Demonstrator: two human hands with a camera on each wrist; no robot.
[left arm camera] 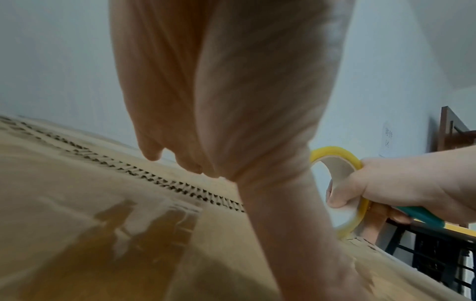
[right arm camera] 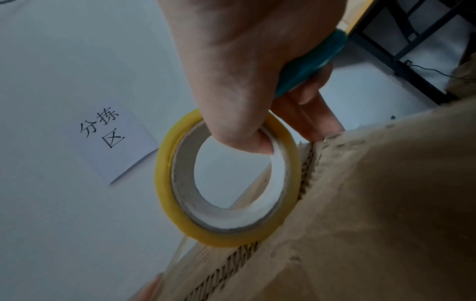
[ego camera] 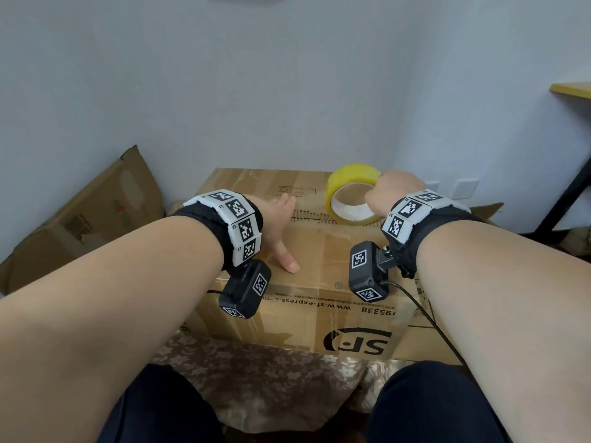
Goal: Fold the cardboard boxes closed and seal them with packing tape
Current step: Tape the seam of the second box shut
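A brown cardboard box [ego camera: 319, 251] with an SF logo stands in front of me, its top flaps folded down and meeting at a seam [ego camera: 313, 215]. My left hand [ego camera: 278, 225] lies flat on the top by the seam, fingers straight and thumb spread. My right hand [ego camera: 390, 193] grips a yellow tape roll [ego camera: 348, 183] standing on edge on the seam at the box's right. In the right wrist view the thumb hooks through the tape roll [right arm camera: 165, 183], and a teal handle [right arm camera: 309, 61] is tucked in the same palm. What the handle belongs to is hidden.
Another brown cardboard box [ego camera: 86, 225] leans against the wall at the left. A desk with black legs [ego camera: 569, 199] stands at the right, with a black crate [left arm camera: 438, 254] nearby. The box sits on a floral cloth [ego camera: 256, 378]. A paper sign [right arm camera: 113, 138] hangs on the wall.
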